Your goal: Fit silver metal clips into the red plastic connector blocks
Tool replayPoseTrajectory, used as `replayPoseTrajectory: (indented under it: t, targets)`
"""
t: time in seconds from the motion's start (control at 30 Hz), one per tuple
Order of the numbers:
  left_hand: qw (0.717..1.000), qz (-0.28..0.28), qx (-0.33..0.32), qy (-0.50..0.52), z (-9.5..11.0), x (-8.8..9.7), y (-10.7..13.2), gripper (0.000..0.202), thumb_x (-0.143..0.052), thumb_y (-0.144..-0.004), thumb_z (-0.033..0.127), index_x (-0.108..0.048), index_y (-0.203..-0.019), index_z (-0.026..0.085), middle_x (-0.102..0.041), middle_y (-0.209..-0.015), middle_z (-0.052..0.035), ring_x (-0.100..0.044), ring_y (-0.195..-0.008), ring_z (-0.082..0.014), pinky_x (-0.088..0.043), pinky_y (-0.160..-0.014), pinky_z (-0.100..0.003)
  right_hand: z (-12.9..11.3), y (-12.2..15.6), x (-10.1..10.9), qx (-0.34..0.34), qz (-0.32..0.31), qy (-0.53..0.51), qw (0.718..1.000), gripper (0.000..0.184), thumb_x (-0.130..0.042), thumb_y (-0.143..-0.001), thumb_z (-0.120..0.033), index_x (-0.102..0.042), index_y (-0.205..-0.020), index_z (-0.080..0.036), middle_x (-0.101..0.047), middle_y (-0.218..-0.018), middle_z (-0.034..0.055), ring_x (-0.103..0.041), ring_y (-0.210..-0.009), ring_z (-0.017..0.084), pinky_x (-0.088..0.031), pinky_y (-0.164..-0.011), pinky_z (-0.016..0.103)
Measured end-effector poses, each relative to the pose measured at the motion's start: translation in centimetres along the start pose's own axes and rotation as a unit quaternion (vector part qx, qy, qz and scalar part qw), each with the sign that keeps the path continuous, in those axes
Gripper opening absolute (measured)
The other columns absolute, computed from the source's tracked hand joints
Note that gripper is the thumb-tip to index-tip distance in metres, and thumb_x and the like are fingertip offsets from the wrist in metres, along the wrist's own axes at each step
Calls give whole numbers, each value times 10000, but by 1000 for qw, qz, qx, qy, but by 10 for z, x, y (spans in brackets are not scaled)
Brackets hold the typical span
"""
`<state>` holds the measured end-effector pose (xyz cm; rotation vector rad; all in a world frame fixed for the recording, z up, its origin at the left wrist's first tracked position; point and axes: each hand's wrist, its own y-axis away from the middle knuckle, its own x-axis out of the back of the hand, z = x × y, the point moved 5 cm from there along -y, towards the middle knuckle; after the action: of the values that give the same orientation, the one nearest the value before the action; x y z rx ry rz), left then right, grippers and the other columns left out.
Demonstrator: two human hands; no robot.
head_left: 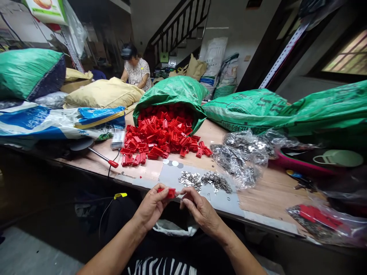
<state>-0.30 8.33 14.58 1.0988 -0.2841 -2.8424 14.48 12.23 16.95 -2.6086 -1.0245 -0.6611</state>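
Note:
My left hand (151,204) is closed on a small red plastic part (169,193), held just off the table's near edge. Close beside it, the thumb and forefinger of my right hand (197,208) are pinched together at the part's right end; whatever lies between those fingertips is too small to make out. Beyond my hands, two small piles of metal pieces, a brighter one (190,180) and a darker one (216,182), lie on a grey sheet (169,175). A large heap of similar red parts (163,133) spills from a green sack (174,89).
Clear plastic bags of metal pieces (236,162) lie right of the piles. A pink-rimmed basin (304,167) holds a pale green cup (338,157). A red-tipped lever (113,163) juts out at left. Below my hands hangs an open white bag (174,228). Another person (138,70) sits across the table.

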Motion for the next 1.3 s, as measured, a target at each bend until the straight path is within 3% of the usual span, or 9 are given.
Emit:
replayPoseTrajectory:
  t: [0.1, 0.27, 0.37, 0.5, 0.6, 0.73, 0.9, 1.07, 1.3]
  targets:
    - [991, -3, 57, 118, -8, -7, 6, 111, -668, -804, 202, -598, -745, 139, -729, -846, -72, -694, -891, -183, -479, -921, -310, -11, 0, -1, 12, -7, 27, 1000, 340, -391, -968, -305, -403, -1302, -245, -611, -692, -35, -568, -668, 132, -427, -705, 253]
    - [977, 27, 81, 197, -14, -8, 12, 123, -563, -867, 118, -668, -822, 75, -730, -836, -99, -712, -788, -173, -533, -854, -301, -19, 0, -3, 28, -12, 61, 998, 356, -393, -968, -342, -452, -1309, -261, -643, -765, -12, -595, -672, 132, -447, -681, 241]
    - [970, 40, 89, 221, -16, -10, 15, 183, -521, -890, 113, -679, -811, 66, -733, -843, -116, -712, -783, -184, -538, -863, -331, -18, 0, -4, 30, 5, 65, 997, 336, -406, -962, -358, -500, -1267, -254, -667, -806, 5, -617, -683, 140, -465, -691, 246]
    - [967, 46, 89, 236, -19, -13, 16, 219, -500, -900, 115, -688, -804, 56, -738, -853, -138, -713, -809, -213, -517, -919, -402, -16, -1, -4, 52, 52, 54, 996, 291, -426, -955, -337, -571, -1192, -251, -679, -1038, 44, -643, -853, 161, -474, -780, 254]
    - [965, 45, 90, 241, -21, -14, 15, 229, -497, -899, 110, -690, -788, 55, -741, -862, -150, -713, -844, -233, -491, -957, -445, -12, -1, -5, 55, 61, 17, 996, 289, -389, -972, -336, -623, -1111, -242, -688, -979, 33, -642, -832, 148, -477, -759, 233]
    - [959, 56, 110, 256, -23, -14, 16, 273, -468, -920, 132, -696, -799, 43, -744, -834, -148, -721, -791, -213, -530, -902, -399, -10, 2, -5, 32, 16, 29, 999, 324, -389, -971, -357, -551, -1233, -256, -694, -932, 19, -636, -727, 138, -484, -709, 239]
    - [957, 61, 98, 268, -20, -16, 17, 299, -434, -934, 122, -698, -822, 34, -739, -833, -143, -717, -764, -190, -559, -837, -348, -18, 5, -4, 42, 21, 76, 996, 319, -420, -957, -330, -500, -1261, -276, -647, -1156, 27, -633, -953, 171, -460, -838, 268]
    - [956, 81, 87, 267, -22, -17, 17, 285, -452, -916, 82, -696, -780, 30, -733, -790, -135, -711, -712, -168, -563, -818, -317, -19, 1, -6, 36, 50, 60, 996, 271, -416, -956, -346, -555, -1163, -242, -677, -1019, 35, -636, -841, 162, -462, -752, 247]
    - [960, 73, 87, 255, -30, -12, 17, 197, -512, -891, 102, -692, -844, 39, -739, -919, -172, -710, -886, -236, -471, -983, -421, -4, -5, -11, 5, 73, -66, 995, 342, -370, -965, -413, -637, -1006, -204, -562, -668, -11, -500, -580, 116, -404, -569, 221]
